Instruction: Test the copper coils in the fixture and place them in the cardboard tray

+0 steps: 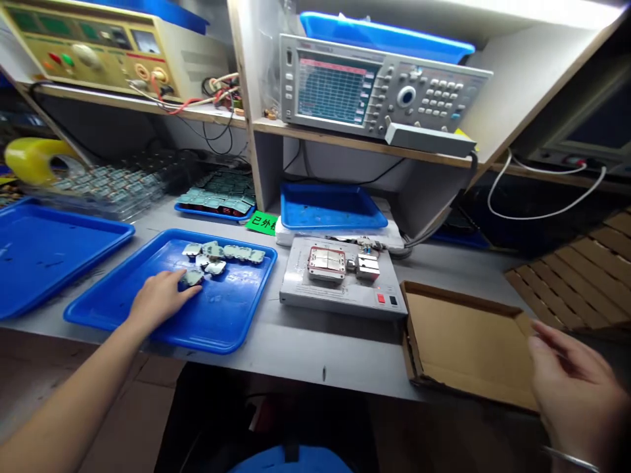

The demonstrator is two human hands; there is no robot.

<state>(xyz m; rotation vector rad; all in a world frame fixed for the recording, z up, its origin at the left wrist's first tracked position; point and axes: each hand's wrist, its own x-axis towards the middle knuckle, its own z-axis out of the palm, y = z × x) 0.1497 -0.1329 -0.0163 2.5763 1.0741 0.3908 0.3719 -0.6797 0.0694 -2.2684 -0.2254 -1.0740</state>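
My left hand (160, 299) reaches into a blue tray (123, 295), its thumb and fingers closed around a small grey-green block-shaped electronic component (192, 278). Just beyond the fingertips lie several similar components (241, 253), some in a row and others in a loose cluster. Over the right edge of a shallow cardboard box (468, 341) is my right hand (574, 381), slightly blurred, with fingers curled and thumb pressed to them. Whatever may be between those fingers is hidden.
Between tray and box sits a grey test fixture (340, 289) with a metal block. A bench meter (384, 89) stands on the shelf above. Another blue tray (54, 249) lies left, a component-filled tray (219, 194) behind. Cardboard dividers (582, 276) lean at right.
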